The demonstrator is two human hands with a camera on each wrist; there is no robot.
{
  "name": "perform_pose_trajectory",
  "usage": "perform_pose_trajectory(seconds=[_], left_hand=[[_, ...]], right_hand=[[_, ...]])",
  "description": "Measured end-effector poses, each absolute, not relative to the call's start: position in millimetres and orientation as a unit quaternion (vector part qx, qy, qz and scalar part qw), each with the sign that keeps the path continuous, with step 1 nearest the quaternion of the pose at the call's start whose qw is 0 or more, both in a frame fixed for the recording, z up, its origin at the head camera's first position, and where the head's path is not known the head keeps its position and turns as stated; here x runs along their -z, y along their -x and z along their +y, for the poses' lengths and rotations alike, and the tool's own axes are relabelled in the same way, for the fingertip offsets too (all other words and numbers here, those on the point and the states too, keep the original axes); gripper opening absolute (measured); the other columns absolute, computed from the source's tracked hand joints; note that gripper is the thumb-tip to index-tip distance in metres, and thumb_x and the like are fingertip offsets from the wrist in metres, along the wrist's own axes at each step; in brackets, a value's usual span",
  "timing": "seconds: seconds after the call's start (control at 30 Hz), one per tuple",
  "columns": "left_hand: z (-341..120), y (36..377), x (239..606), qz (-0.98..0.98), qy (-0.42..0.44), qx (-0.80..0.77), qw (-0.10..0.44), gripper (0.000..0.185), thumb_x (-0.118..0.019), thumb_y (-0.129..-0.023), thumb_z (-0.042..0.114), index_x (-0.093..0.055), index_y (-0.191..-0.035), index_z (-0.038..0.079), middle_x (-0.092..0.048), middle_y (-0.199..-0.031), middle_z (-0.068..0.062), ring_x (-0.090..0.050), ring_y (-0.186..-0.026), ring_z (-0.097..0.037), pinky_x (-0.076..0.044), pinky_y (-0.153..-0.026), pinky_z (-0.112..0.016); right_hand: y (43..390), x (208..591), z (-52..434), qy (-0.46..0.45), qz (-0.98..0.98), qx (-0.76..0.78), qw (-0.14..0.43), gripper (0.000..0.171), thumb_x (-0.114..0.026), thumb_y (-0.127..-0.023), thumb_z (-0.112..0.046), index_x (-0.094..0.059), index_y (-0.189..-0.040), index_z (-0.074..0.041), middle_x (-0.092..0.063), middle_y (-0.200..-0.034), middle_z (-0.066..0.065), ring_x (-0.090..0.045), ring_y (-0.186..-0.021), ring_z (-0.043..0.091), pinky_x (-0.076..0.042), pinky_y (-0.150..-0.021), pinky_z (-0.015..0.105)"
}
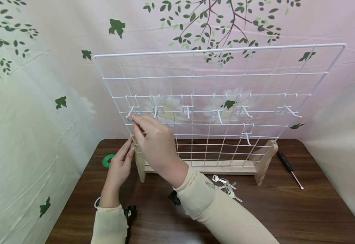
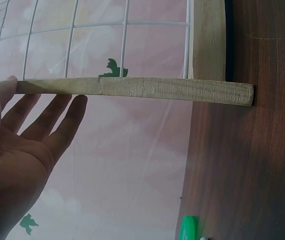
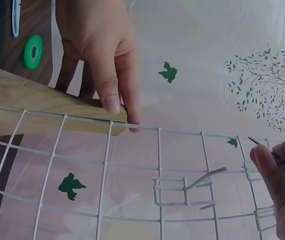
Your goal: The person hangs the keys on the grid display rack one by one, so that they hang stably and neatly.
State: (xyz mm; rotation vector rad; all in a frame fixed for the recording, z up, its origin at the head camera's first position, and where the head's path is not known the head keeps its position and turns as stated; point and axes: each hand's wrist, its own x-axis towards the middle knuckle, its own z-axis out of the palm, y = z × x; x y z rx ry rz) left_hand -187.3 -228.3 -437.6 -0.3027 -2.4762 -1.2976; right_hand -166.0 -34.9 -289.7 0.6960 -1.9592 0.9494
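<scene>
My left hand (image 1: 119,167) braces the wooden stand (image 1: 139,166), fingers straight, so the grid (image 1: 220,101) stays steady; right-hand fingers (image 1: 139,123) pinch a thin ring (image 1: 130,118) at its leftmost hook (image 1: 130,112).

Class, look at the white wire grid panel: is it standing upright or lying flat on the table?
Upright. The white wire grid panel stands in its wooden base on the table, leaning slightly back; the left hand rests against the base's upright.

The head camera looks down from above at the table (image 1: 287,217) and the white wire grid (image 1: 220,101). Each wrist camera sits very close, looking up past the grid's wooden stand (image 2: 182,90). All three see the grid.
</scene>
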Motion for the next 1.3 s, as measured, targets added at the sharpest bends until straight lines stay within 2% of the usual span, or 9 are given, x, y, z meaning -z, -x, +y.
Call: perform_pose_trajectory(seconds=[0.07, 0.23, 0.37, 0.53, 0.6, 0.67, 0.77, 1.0, 1.3], left_hand=[[-227.8, 187.0, 437.1, -0.870, 0.106, 0.454, 0.163, 0.051, -0.048, -0.116, 0.024, -0.041, -0.166, 0.018, -0.045, -0.170, -0.010, -0.052, -0.152, -0.036, -0.047, -0.114, -0.026], [-227.5, 187.4, 437.2, -0.869, 0.106, 0.454, 0.166, 0.051, -0.048, -0.116, 0.024, -0.042, -0.165, 0.015, -0.044, -0.171, -0.011, -0.051, -0.153, -0.036, -0.042, -0.111, -0.007], [-227.4, 186.7, 439.0, -0.869, 0.103, 0.453, 0.168, 0.051, -0.049, -0.116, 0.024, -0.042, -0.165, 0.016, -0.044, -0.171, -0.011, -0.050, -0.153, -0.036, -0.047, -0.113, -0.021], [-226.0, 186.1, 438.9, -0.869, 0.099, 0.455, 0.169, 0.050, -0.050, -0.115, 0.023, -0.043, -0.165, 0.017, -0.044, -0.170, -0.010, -0.051, -0.152, -0.036, -0.049, -0.113, -0.025], [-225.5, 186.3, 438.1, -0.869, 0.096, 0.454, 0.170, 0.050, -0.050, -0.115, 0.024, -0.044, -0.164, 0.017, -0.045, -0.170, -0.009, -0.051, -0.152, -0.035, -0.046, -0.112, -0.014], [-225.6, 186.7, 437.4, -0.871, 0.095, 0.450, 0.171, 0.050, -0.050, -0.115, 0.024, -0.044, -0.164, 0.017, -0.046, -0.170, -0.009, -0.050, -0.153, -0.034, -0.045, -0.113, -0.013], [-225.8, 186.9, 437.4, -0.870, 0.097, 0.450, 0.174, 0.050, -0.050, -0.115, 0.024, -0.044, -0.164, 0.017, -0.045, -0.170, -0.010, -0.050, -0.152, -0.035, -0.035, -0.106, 0.004], [-227.7, 186.0, 437.8, -0.872, 0.104, 0.444, 0.175, 0.051, -0.049, -0.116, 0.024, -0.042, -0.165, 0.015, -0.043, -0.171, -0.012, -0.048, -0.153, -0.035, -0.031, -0.106, 0.007], [-227.2, 185.5, 437.5, -0.871, 0.106, 0.449, 0.169, 0.051, -0.049, -0.116, 0.023, -0.041, -0.166, 0.015, -0.042, -0.171, -0.012, -0.049, -0.153, -0.037, -0.034, -0.104, 0.007]], right_hand=[[167.4, 290.9, -34.4, -0.276, -0.782, -0.371, 0.418, 0.022, -0.067, -0.103, -0.005, -0.081, -0.121, -0.003, -0.083, -0.113, 0.007, -0.081, -0.103, 0.015, -0.066, -0.084, 0.021], [169.7, 295.2, -33.3, -0.281, -0.789, -0.358, 0.413, 0.026, -0.066, -0.105, -0.005, -0.077, -0.128, -0.001, -0.082, -0.116, 0.009, -0.081, -0.106, 0.017, -0.066, -0.086, 0.023], [169.0, 301.5, -29.6, -0.285, -0.793, -0.366, 0.395, 0.031, -0.067, -0.105, -0.007, -0.073, -0.134, -0.001, -0.081, -0.120, 0.012, -0.081, -0.100, 0.017, -0.065, -0.076, 0.018], [167.0, 312.1, -15.7, -0.298, -0.789, -0.380, 0.380, 0.029, -0.068, -0.105, -0.010, -0.073, -0.131, -0.002, -0.081, -0.110, 0.009, -0.079, -0.088, 0.013, -0.060, -0.068, 0.014], [164.6, 316.0, -7.9, -0.310, -0.787, -0.376, 0.378, 0.027, -0.068, -0.104, -0.010, -0.073, -0.130, -0.001, -0.080, -0.109, 0.009, -0.079, -0.088, 0.012, -0.062, -0.071, 0.014], [160.6, 320.0, 0.6, -0.325, -0.785, -0.372, 0.373, 0.028, -0.068, -0.104, -0.009, -0.072, -0.130, 0.000, -0.080, -0.111, 0.009, -0.079, -0.091, 0.012, -0.063, -0.076, 0.014], [152.8, 326.6, 12.7, -0.335, -0.788, -0.370, 0.359, 0.029, -0.068, -0.103, -0.007, -0.071, -0.131, 0.001, -0.080, -0.110, 0.009, -0.077, -0.090, 0.012, -0.062, -0.076, 0.014], [135.1, 341.2, 43.5, -0.311, -0.812, -0.400, 0.289, 0.035, -0.071, -0.102, -0.008, -0.068, -0.137, -0.002, -0.080, -0.115, 0.007, -0.078, -0.095, 0.013, -0.065, -0.081, 0.019], [122.4, 366.9, 94.1, -0.265, -0.835, -0.425, 0.229, 0.038, -0.075, -0.099, -0.006, -0.068, -0.136, -0.005, -0.082, -0.112, 0.004, -0.078, -0.092, 0.013, -0.065, -0.075, 0.023]])
